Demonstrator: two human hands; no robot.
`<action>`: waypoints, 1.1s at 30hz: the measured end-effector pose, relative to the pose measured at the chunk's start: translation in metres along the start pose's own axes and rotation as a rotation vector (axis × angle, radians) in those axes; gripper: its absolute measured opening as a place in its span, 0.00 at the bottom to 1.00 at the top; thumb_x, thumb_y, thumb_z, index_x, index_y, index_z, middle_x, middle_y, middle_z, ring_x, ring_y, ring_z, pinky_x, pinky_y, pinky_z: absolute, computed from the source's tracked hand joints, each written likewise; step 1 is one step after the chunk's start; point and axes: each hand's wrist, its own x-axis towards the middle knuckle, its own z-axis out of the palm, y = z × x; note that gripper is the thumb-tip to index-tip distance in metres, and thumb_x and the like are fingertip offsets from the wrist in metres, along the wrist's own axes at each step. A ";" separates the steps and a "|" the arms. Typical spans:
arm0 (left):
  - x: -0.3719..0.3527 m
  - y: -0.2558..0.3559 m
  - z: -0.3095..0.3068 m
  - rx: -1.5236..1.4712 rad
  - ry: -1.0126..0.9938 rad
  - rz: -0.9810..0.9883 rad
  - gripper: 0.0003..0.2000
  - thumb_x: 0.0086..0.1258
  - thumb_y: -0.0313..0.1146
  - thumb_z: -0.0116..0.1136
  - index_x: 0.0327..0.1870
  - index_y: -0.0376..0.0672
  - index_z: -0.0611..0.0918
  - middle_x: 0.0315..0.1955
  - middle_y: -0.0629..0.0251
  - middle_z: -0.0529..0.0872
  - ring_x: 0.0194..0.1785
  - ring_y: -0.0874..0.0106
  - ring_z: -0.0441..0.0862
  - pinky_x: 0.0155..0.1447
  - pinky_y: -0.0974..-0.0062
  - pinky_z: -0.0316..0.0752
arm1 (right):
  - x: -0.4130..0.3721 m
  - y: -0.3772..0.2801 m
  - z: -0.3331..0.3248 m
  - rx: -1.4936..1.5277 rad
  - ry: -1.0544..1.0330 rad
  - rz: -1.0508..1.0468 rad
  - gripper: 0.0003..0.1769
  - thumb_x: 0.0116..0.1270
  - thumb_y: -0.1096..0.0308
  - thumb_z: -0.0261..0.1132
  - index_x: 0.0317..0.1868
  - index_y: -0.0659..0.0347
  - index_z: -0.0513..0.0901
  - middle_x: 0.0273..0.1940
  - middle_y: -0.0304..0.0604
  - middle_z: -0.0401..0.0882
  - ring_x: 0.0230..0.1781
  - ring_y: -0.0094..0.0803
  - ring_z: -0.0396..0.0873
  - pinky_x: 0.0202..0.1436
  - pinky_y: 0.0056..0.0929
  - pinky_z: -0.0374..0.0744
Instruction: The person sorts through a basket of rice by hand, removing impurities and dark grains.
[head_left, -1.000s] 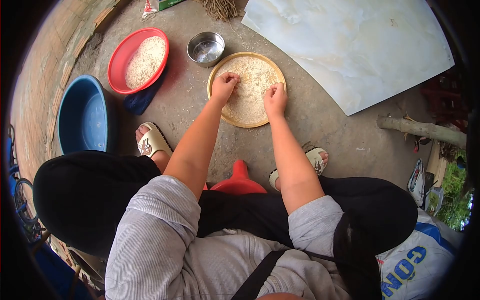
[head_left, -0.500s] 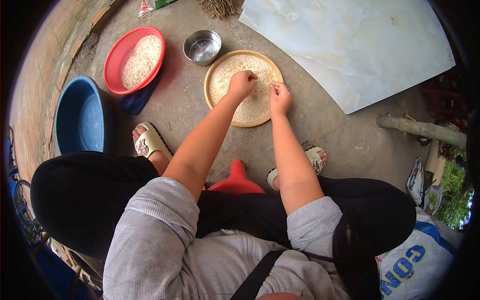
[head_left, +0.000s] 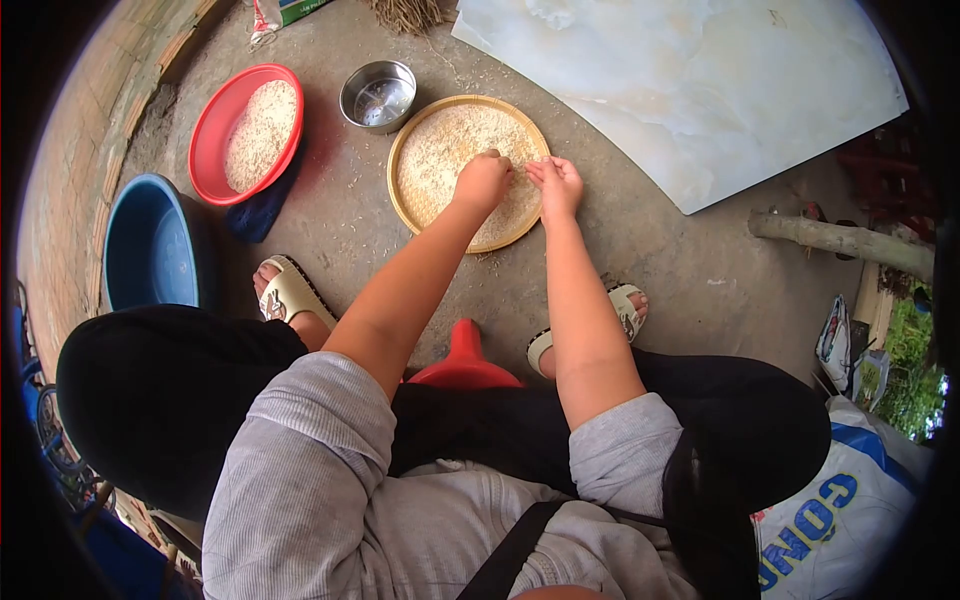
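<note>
A round woven tray (head_left: 399, 200) with a yellow rim lies on the floor, covered with pale grain (head_left: 433, 150). My left hand (head_left: 484, 180) is over the middle of the tray, its fingers curled closed; what they hold, if anything, is hidden. At the tray's right edge is my right hand (head_left: 558, 186), palm partly turned up, with its fingers extended and slightly apart. No object shows in it. The two hands are close together but apart.
A steel bowl (head_left: 378, 97) stands just beyond the tray. To the left are a red basin (head_left: 208, 150) holding grain and a blue basin (head_left: 160, 245). A marbled sheet (head_left: 690, 90) lies at the upper right, a log (head_left: 840, 238) at the right, a red stool (head_left: 465, 365) below.
My right hand's fingers have opened from a pinch. The left hand stays curled over the grain. The tray, bowl and red basin appear shifted left in the view.
</note>
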 end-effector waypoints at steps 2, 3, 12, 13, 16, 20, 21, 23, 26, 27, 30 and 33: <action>0.002 0.006 0.002 0.045 -0.002 0.014 0.05 0.58 0.30 0.59 0.30 0.41 0.85 0.33 0.55 0.82 0.41 0.58 0.82 0.45 0.62 0.78 | -0.001 -0.003 -0.001 0.020 -0.002 0.040 0.08 0.70 0.72 0.56 0.44 0.69 0.72 0.40 0.54 0.82 0.40 0.39 0.84 0.44 0.30 0.82; 0.005 0.005 0.007 0.078 0.003 -0.013 0.06 0.58 0.31 0.59 0.30 0.40 0.85 0.33 0.54 0.83 0.40 0.57 0.82 0.45 0.62 0.78 | -0.001 -0.005 -0.001 0.019 0.002 0.040 0.08 0.70 0.72 0.56 0.44 0.69 0.72 0.40 0.54 0.82 0.40 0.39 0.84 0.44 0.30 0.82; 0.026 -0.009 -0.021 -0.714 -0.050 -0.514 0.09 0.64 0.31 0.58 0.30 0.33 0.81 0.21 0.66 0.81 0.28 0.78 0.79 0.33 0.78 0.77 | -0.028 0.014 0.013 -0.817 0.011 -0.481 0.06 0.60 0.72 0.63 0.38 0.62 0.79 0.35 0.47 0.77 0.32 0.42 0.80 0.38 0.35 0.79; 0.031 -0.016 -0.022 -1.035 0.025 -0.591 0.08 0.64 0.30 0.57 0.33 0.32 0.80 0.23 0.66 0.81 0.28 0.77 0.79 0.34 0.79 0.77 | -0.030 0.019 0.014 -0.863 0.041 -0.524 0.07 0.61 0.71 0.62 0.39 0.61 0.79 0.37 0.48 0.77 0.34 0.44 0.80 0.39 0.37 0.78; 0.037 -0.029 -0.037 -1.424 0.038 -0.676 0.09 0.66 0.27 0.55 0.41 0.28 0.77 0.30 0.62 0.80 0.31 0.75 0.79 0.36 0.80 0.79 | -0.028 0.019 0.016 -0.917 0.058 -0.507 0.09 0.62 0.68 0.61 0.42 0.60 0.78 0.42 0.49 0.76 0.39 0.48 0.79 0.41 0.41 0.78; 0.036 -0.031 -0.040 -1.601 0.115 -0.643 0.09 0.67 0.25 0.52 0.43 0.29 0.76 0.34 0.60 0.82 0.35 0.74 0.81 0.41 0.79 0.81 | -0.026 0.013 0.023 -1.026 0.044 -0.532 0.06 0.64 0.68 0.61 0.38 0.60 0.76 0.41 0.50 0.75 0.39 0.50 0.78 0.42 0.43 0.77; 0.034 -0.030 -0.042 -1.604 0.109 -0.617 0.09 0.68 0.24 0.51 0.45 0.29 0.76 0.35 0.60 0.82 0.37 0.73 0.81 0.43 0.79 0.81 | -0.025 0.014 0.026 -1.068 0.072 -0.539 0.06 0.64 0.68 0.61 0.38 0.60 0.76 0.40 0.50 0.75 0.40 0.50 0.78 0.42 0.43 0.77; 0.032 -0.028 -0.045 -1.624 0.068 -0.630 0.09 0.68 0.24 0.50 0.45 0.28 0.77 0.34 0.60 0.82 0.36 0.73 0.81 0.43 0.79 0.82 | -0.025 0.016 0.030 -1.111 0.093 -0.545 0.05 0.64 0.69 0.60 0.37 0.61 0.75 0.40 0.51 0.75 0.40 0.51 0.77 0.43 0.43 0.77; 0.029 -0.028 -0.048 -1.637 -0.033 -0.631 0.11 0.70 0.24 0.46 0.47 0.27 0.77 0.34 0.60 0.83 0.35 0.73 0.81 0.43 0.78 0.82 | -0.024 0.009 0.034 -1.139 0.116 -0.489 0.05 0.64 0.71 0.60 0.37 0.64 0.74 0.40 0.52 0.74 0.42 0.51 0.77 0.45 0.43 0.77; 0.030 -0.029 -0.048 -1.630 -0.091 -0.621 0.12 0.71 0.25 0.44 0.48 0.27 0.77 0.34 0.60 0.83 0.36 0.73 0.81 0.44 0.78 0.82 | -0.024 0.007 0.034 -1.147 0.108 -0.453 0.05 0.64 0.72 0.59 0.37 0.64 0.74 0.41 0.53 0.74 0.42 0.51 0.77 0.46 0.43 0.76; 0.029 -0.030 -0.051 -1.652 -0.112 -0.613 0.13 0.72 0.27 0.43 0.49 0.28 0.77 0.33 0.61 0.83 0.35 0.73 0.81 0.43 0.77 0.81 | -0.023 0.005 0.034 -1.162 0.081 -0.418 0.05 0.64 0.73 0.58 0.37 0.65 0.74 0.43 0.54 0.73 0.43 0.52 0.76 0.47 0.44 0.76; 0.029 -0.032 -0.054 -1.663 -0.127 -0.606 0.13 0.72 0.28 0.42 0.48 0.30 0.78 0.29 0.66 0.81 0.31 0.75 0.79 0.39 0.79 0.80 | -0.026 0.011 0.026 -1.126 0.060 -0.495 0.05 0.64 0.73 0.58 0.38 0.65 0.74 0.44 0.53 0.73 0.45 0.52 0.76 0.48 0.44 0.76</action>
